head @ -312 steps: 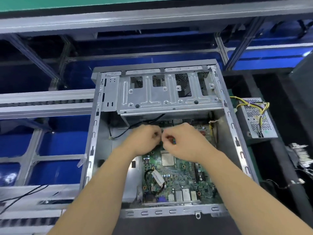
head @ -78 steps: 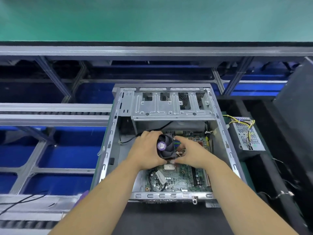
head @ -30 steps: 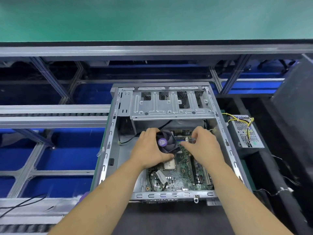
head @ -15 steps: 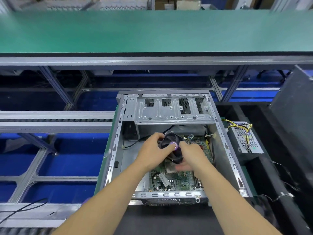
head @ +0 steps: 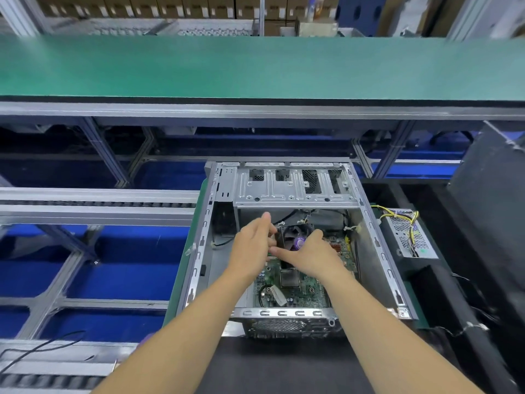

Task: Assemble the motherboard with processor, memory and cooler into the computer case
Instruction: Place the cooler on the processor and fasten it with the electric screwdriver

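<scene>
- Closest to the camera, two bare forearms reach forward over a dark surface [head: 278, 365] into the open computer case [head: 199, 251], which lies on its side.
- Just inside the near edge sits the green motherboard [head: 301, 291] flat on the case floor, with the square processor [head: 289, 278] exposed in its socket.
- Right above that, the right hand [head: 312, 254] has its fingers curled around the cooler [head: 294, 237], a black fan with a purple hub sticker, tilted up on edge over the board.
- The left hand [head: 252, 245] is at the cooler's left side; can't really tell if those fingers are gripping it or just touching.
- Further back is the metal drive cage [head: 292, 186].
- Off to the right, outside the case, a power supply [head: 409, 234] with yellow wires.
- Way back, a long green conveyor belt [head: 255, 66].
</scene>
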